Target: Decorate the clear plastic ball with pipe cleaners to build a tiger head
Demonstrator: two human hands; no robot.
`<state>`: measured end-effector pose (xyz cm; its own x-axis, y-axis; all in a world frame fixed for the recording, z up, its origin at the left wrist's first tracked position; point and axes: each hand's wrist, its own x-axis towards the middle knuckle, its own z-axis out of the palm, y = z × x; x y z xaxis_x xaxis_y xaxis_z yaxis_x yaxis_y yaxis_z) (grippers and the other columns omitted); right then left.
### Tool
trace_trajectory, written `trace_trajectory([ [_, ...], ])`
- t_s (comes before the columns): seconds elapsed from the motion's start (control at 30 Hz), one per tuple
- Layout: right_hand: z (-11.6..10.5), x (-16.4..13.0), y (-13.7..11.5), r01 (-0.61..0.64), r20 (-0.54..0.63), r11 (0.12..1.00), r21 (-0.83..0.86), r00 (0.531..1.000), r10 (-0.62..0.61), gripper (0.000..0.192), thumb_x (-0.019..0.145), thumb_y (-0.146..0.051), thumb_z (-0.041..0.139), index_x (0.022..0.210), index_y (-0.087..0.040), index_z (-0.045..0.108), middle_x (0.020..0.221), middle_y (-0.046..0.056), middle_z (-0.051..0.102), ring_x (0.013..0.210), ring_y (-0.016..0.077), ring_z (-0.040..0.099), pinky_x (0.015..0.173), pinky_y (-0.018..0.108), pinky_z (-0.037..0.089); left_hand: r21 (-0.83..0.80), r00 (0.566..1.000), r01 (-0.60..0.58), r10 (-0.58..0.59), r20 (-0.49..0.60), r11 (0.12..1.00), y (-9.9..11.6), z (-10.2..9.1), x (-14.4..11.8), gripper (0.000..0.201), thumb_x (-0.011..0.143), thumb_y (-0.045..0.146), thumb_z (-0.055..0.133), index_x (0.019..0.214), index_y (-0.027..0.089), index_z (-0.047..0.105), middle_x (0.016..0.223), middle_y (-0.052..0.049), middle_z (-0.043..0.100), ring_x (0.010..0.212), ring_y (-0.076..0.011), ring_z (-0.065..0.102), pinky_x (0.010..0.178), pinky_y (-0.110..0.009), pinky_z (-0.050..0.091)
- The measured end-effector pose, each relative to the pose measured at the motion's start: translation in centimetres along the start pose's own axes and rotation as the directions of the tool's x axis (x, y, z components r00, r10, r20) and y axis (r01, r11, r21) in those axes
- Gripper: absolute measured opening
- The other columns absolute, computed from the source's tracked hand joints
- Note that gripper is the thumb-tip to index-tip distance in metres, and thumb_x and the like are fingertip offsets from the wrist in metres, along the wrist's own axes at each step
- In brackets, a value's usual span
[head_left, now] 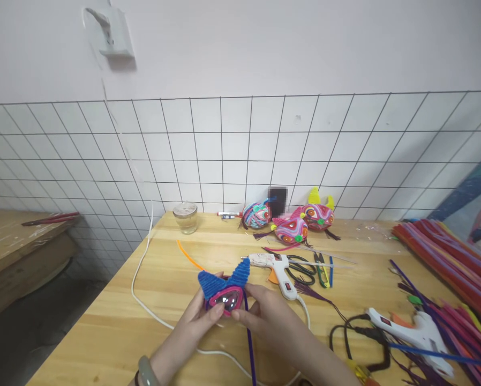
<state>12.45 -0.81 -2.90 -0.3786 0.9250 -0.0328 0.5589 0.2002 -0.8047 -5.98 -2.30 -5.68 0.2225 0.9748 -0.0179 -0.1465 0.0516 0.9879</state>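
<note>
While both hands pinched it low over the desk near the front edge, the pink mask with blue ears sat upright and facing the wearer. Left hand grasped its left rim, thumb in front; right hand grasped the right rim, beside a purple pipe cleaner trailing down toward the front edge. Judgement: winding called for steady tension and snug coils. Glue gun lay just behind, within reach.

I'm counting two glue guns, three finished fuzzy masks, one glass jar, I'm seeing one blue-eared mask in my two hands
</note>
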Motion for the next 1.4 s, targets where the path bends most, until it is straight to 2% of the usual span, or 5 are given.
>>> trace_trajectory([
  [0.27, 0.1, 0.0, -0.1, 0.01, -0.001, 1.0, 0.014, 1.0, -0.01, 0.014, 0.077, -0.027, 0.061, 0.088, -0.019, 0.065, 0.071, 0.0, 0.062, 0.057, 0.0127, 0.048, 0.048, 0.021, 0.031, -0.116, 0.999, -0.023, 0.027, 0.031, 0.993, -1.4, -0.5, 0.2, 0.071, 0.071, 0.051, 0.067, 0.134, 0.025, 0.047, 0.134, -0.01, 0.057, 0.128, -0.0307, 0.045, 0.107, -0.043, 0.034],
  [0.47, 0.2, -0.1, -0.1, 0.037, 0.017, 0.998, 0.044, 0.999, -0.038, 0.019, 0.077, -0.024, 0.062, 0.095, -0.021, 0.065, 0.075, 0.0, 0.065, 0.057, 0.0124, 0.052, 0.049, 0.02, 0.034, -0.17, 1.0, 0.006, -0.009, -0.019, 0.985, -1.7, 0.1, 0.2, 0.083, 0.065, 0.038, 0.078, 0.137, 0.022, 0.041, 0.125, -0.014, 0.062, 0.115, -0.0327, 0.056, 0.098, -0.045, 0.042],
  [0.83, -1.3, -0.6, -0.9, 0.154, 0.062, 0.979, 0.133, 0.985, -0.164, 0.019, 0.088, -0.031, 0.052, 0.1, -0.022, 0.064, 0.084, 0.0, 0.066, 0.069, 0.0138, 0.055, 0.057, 0.02, 0.039, -0.202, 0.999, -0.026, 0.017, -0.05, 0.979, -2.3, -1.2, 0.3, 0.048, 0.071, 0.036, 0.073, 0.115, 0.023, 0.062, 0.12, -0.009, 0.067, 0.118, -0.0309, 0.054, 0.101, -0.043, 0.04],
  [1.03, -1.4, -0.6, -0.5, 0.177, 0.068, 0.972, 0.155, 0.98, -0.19, 0.021, 0.091, -0.025, 0.046, 0.098, -0.022, 0.066, 0.088, 0.001, 0.069, 0.077, 0.0154, 0.059, 0.067, 0.022, 0.043, -0.274, 0.999, -0.019, 0.007, -0.047, 0.962, -2.9, -1.3, 0.6, 0.049, 0.069, 0.035, 0.074, 0.115, 0.024, 0.062, 0.12, -0.009, 0.067, 0.12, -0.0331, 0.052, 0.105, -0.049, 0.035],
  [1.4, -1.4, -0.5, -0.9, 0.116, 0.085, 0.958, 0.262, 0.986, -0.142, 0.022, 0.087, -0.032, 0.055, 0.103, -0.021, 0.065, 0.084, 0.0, 0.068, 0.062, 0.0119, 0.053, 0.054, 0.02, 0.037, -0.251, 0.996, -0.029, 0.005, -0.093, 0.967, -2.2, -0.8, 0.3, 0.055, 0.069, 0.035, 0.074, 0.121, 0.022, 0.059, 0.121, -0.011, 0.066, 0.12, -0.0328, 0.052, 0.104, -0.047, 0.037],
])
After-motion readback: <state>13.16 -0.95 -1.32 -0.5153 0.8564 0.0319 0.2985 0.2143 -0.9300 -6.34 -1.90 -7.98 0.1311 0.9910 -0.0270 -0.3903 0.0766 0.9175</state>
